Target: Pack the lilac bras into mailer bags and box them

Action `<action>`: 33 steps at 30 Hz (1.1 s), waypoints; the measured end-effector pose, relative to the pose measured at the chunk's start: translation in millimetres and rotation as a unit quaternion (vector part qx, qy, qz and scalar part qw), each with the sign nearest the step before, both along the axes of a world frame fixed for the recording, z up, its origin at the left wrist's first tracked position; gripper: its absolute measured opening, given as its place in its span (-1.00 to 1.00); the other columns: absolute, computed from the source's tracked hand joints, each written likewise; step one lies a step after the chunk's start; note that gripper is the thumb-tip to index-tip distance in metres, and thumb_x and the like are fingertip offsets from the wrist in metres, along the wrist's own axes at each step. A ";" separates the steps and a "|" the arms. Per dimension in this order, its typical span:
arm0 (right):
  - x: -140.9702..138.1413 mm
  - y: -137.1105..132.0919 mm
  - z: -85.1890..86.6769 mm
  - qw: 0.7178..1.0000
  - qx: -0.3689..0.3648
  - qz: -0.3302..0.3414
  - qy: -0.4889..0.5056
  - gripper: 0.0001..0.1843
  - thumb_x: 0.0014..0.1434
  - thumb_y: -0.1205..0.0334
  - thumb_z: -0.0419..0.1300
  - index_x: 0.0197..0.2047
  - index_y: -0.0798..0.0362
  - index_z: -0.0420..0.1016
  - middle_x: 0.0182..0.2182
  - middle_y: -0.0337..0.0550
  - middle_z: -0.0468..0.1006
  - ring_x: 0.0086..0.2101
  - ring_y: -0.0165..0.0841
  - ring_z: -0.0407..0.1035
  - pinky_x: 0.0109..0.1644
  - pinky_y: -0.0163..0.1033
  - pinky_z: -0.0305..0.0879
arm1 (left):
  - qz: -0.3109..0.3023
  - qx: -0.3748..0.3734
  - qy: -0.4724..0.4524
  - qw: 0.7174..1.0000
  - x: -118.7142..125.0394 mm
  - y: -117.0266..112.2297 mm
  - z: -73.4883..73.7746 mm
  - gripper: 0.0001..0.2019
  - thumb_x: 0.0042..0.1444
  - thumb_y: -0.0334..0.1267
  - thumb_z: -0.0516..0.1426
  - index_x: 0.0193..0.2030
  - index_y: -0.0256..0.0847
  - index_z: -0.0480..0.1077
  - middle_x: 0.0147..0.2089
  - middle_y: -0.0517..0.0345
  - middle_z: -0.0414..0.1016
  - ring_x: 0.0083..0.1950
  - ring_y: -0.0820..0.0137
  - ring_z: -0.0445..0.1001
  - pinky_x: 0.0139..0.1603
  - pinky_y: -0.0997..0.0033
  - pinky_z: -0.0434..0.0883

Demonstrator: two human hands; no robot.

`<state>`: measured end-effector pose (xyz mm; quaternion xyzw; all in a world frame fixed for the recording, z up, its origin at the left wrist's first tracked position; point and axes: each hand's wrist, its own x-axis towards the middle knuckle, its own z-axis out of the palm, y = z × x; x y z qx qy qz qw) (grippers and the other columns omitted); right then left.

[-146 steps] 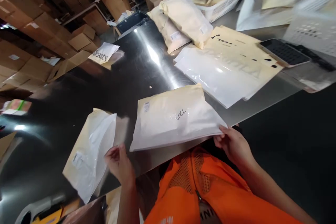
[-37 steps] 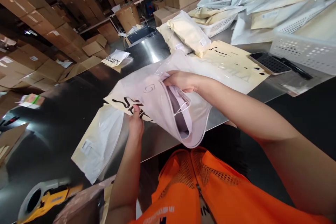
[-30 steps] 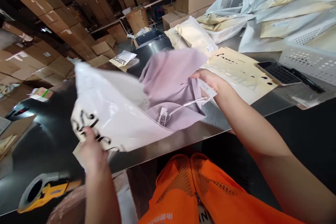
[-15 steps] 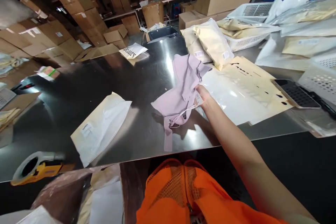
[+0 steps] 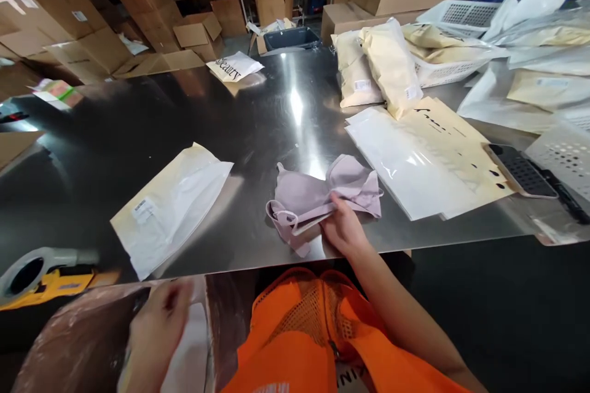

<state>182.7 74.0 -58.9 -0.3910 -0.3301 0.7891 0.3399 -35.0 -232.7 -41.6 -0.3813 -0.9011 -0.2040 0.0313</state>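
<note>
Lilac bra (image 5: 322, 193) lies flat on the steel table (image 5: 138, 129), near the front edge, between a cream poly mailer (image 5: 170, 209) and a stack of flat bags (image 5: 424, 159). Right hand (image 5: 343, 230) reaches in from below, forearm angled up-left, fingers pinching the bra's lower band. Left hand (image 5: 157, 325) is low, below table edge, blurred; fingers curled, grip can't be told. Tape dispenser (image 5: 37, 273) at far left.
</note>
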 end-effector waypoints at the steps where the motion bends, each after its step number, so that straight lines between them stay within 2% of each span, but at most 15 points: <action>1: 13.2 -12.0 0.0 0.999 0.003 0.032 -0.028 -0.54 -0.05 -0.17 0.27 -0.24 0.02 0.44 -0.19 -0.11 0.54 -0.07 -0.19 0.42 0.07 -0.11 0.41 | -0.036 0.000 0.015 0.999 5.8 22.9 -0.6 -0.68 0.20 0.05 0.08 -0.38 -0.14 0.44 -0.42 0.14 0.53 -0.42 0.29 0.50 -0.41 0.38 0.37; 4: 62.6 -28.6 5.2 0.967 0.131 0.115 -0.186 -0.54 -0.02 -0.15 0.34 -0.15 -0.01 0.54 -0.06 -0.11 0.52 -0.01 -0.17 0.39 0.14 -0.10 0.33 | -0.151 0.041 0.018 0.988 14.8 101.9 -7.8 -0.66 0.23 0.01 0.06 -0.12 -0.22 0.45 -0.12 -0.06 0.56 -0.05 0.14 0.52 -0.04 0.19 0.44; 5: 78.4 -27.9 7.3 0.935 0.207 0.118 -0.263 -0.56 0.03 -0.16 0.32 -0.15 -0.02 0.57 -0.07 -0.09 0.53 -0.01 -0.14 0.39 0.14 -0.06 0.31 | -0.179 0.035 0.010 0.983 15.6 126.0 -11.6 -0.59 0.20 0.00 0.10 0.04 -0.27 0.41 0.02 -0.14 0.52 0.07 0.09 0.47 0.08 0.11 0.41; 7: 101.7 -19.3 9.9 0.828 0.372 0.080 -0.412 -0.56 0.14 -0.17 0.23 -0.11 0.00 0.58 -0.10 -0.03 0.53 -0.03 -0.09 0.38 0.13 0.02 0.28 | -0.218 0.004 -0.013 0.976 16.0 164.1 -19.8 -0.42 0.10 -0.06 0.17 0.21 -0.34 0.31 0.22 -0.26 0.39 0.22 -0.02 0.35 0.20 -0.04 0.33; 9: 110.2 -4.2 9.3 0.718 0.501 0.015 -0.484 -0.49 0.22 -0.12 0.14 0.08 0.05 0.50 -0.03 0.06 0.49 0.04 -0.04 0.32 0.16 0.08 0.24 | -0.245 -0.020 -0.057 0.968 16.0 187.6 -25.8 -0.51 0.02 -0.16 0.17 0.11 -0.31 0.41 0.21 -0.25 0.40 0.23 -0.08 0.33 0.22 -0.12 0.29; 11: 104.4 13.5 6.9 0.632 0.597 0.025 -0.494 -0.38 0.27 0.02 0.08 0.32 0.12 0.26 0.16 0.11 0.34 0.22 -0.02 0.14 0.24 0.10 0.16 | -0.263 -0.018 -0.104 0.959 15.4 199.1 -26.1 -0.70 0.01 -0.23 0.10 -0.13 -0.23 0.50 0.05 -0.14 0.52 0.13 -0.02 0.41 0.18 -0.08 0.32; 14: 83.2 38.2 7.5 0.564 0.662 0.161 -0.467 -0.47 0.28 0.30 -0.03 0.30 0.02 0.29 0.18 0.03 0.35 0.29 -0.06 0.05 0.33 0.20 -0.07 | -0.254 0.041 -0.179 0.950 9.6 204.4 -11.1 -0.79 0.03 -0.22 0.05 -0.27 -0.16 0.47 -0.10 0.01 0.59 0.00 0.16 0.50 0.09 0.10 0.40; 16: 73.2 52.5 14.7 0.578 0.658 0.223 -0.428 -0.61 0.26 0.38 -0.03 0.02 -0.02 0.52 -0.04 -0.03 0.51 0.12 -0.11 0.27 0.31 0.25 -0.16 | -0.207 0.116 -0.255 0.937 0.2 204.8 8.5 -0.89 -0.02 -0.23 0.07 -0.37 -0.15 0.39 -0.16 0.08 0.61 -0.08 0.24 0.54 -0.01 0.23 0.44; 18: 74.0 66.1 26.8 0.661 0.626 0.194 -0.365 -0.78 0.25 0.31 0.05 -0.20 0.02 0.55 -0.24 -0.08 0.53 -0.10 -0.22 0.38 0.25 0.18 0.01 | -0.144 0.192 -0.308 0.921 -13.4 203.0 31.6 -0.97 -0.09 -0.28 0.08 -0.47 -0.14 0.28 -0.34 0.18 0.58 -0.26 0.32 0.55 -0.17 0.34 0.45; 21: 96.5 85.1 45.9 0.847 0.482 -0.057 -0.216 -0.84 0.15 0.14 0.21 -0.28 0.05 0.41 -0.34 -0.15 0.46 -0.31 -0.34 0.36 -0.02 -0.05 0.30 | -0.106 0.227 -0.232 0.940 -36.1 191.8 60.5 -0.94 -0.16 -0.33 0.02 -0.46 -0.13 0.24 -0.54 0.31 0.42 -0.50 0.42 0.40 -0.42 0.46 0.34; 23: 119.6 93.6 52.9 0.911 0.319 -0.230 -0.121 -0.77 0.13 0.09 0.22 -0.34 0.04 0.28 -0.38 -0.18 0.39 -0.36 -0.37 0.34 -0.15 -0.10 0.36 | -0.143 0.176 -0.114 0.967 -47.4 178.4 68.2 -0.97 -0.14 -0.30 0.03 -0.47 -0.14 0.24 -0.60 0.34 0.32 -0.60 0.48 0.26 -0.50 0.48 0.22; 26: 151.6 93.3 48.0 0.932 0.130 -0.330 -0.071 -0.73 0.22 0.05 0.09 -0.41 0.02 0.19 -0.42 -0.18 0.33 -0.37 -0.33 0.37 -0.24 -0.06 0.40 | -0.213 0.044 0.044 0.975 -54.7 154.6 58.6 -0.70 -0.11 -0.08 0.19 -0.51 -0.13 0.13 -0.65 0.38 0.19 -0.64 0.50 0.15 -0.52 0.46 0.13; 28: 164.5 83.9 35.4 0.928 0.082 -0.353 -0.089 -0.70 0.25 0.02 0.04 -0.42 0.02 0.16 -0.43 -0.18 0.35 -0.38 -0.32 0.40 -0.25 -0.05 0.42 | -0.232 -0.019 0.056 0.971 -54.8 139.4 43.3 -0.55 -0.17 0.08 0.28 -0.45 -0.11 0.12 -0.59 0.35 0.25 -0.59 0.45 0.25 -0.50 0.44 0.18; 31: 166.9 58.8 12.9 0.900 0.129 -0.366 -0.197 -0.64 0.16 -0.08 0.13 -0.41 0.03 0.20 -0.47 -0.19 0.38 -0.45 -0.36 0.37 -0.32 -0.18 0.37 | -0.278 -0.057 -0.001 0.959 -50.8 119.6 21.0 -0.48 -0.13 0.19 0.29 -0.25 -0.14 0.24 -0.34 0.16 0.44 -0.44 0.33 0.42 -0.47 0.38 0.30; 33: 157.8 37.2 2.5 0.888 0.186 -0.285 -0.309 -0.53 0.14 -0.23 0.13 -0.45 0.04 0.29 -0.53 -0.18 0.37 -0.51 -0.40 0.30 -0.39 -0.26 0.26 | -0.340 -0.056 -0.004 0.939 -46.0 109.0 11.1 -0.44 -0.06 0.24 0.26 -0.14 -0.18 0.29 -0.23 0.04 0.47 -0.33 0.25 0.47 -0.41 0.32 0.37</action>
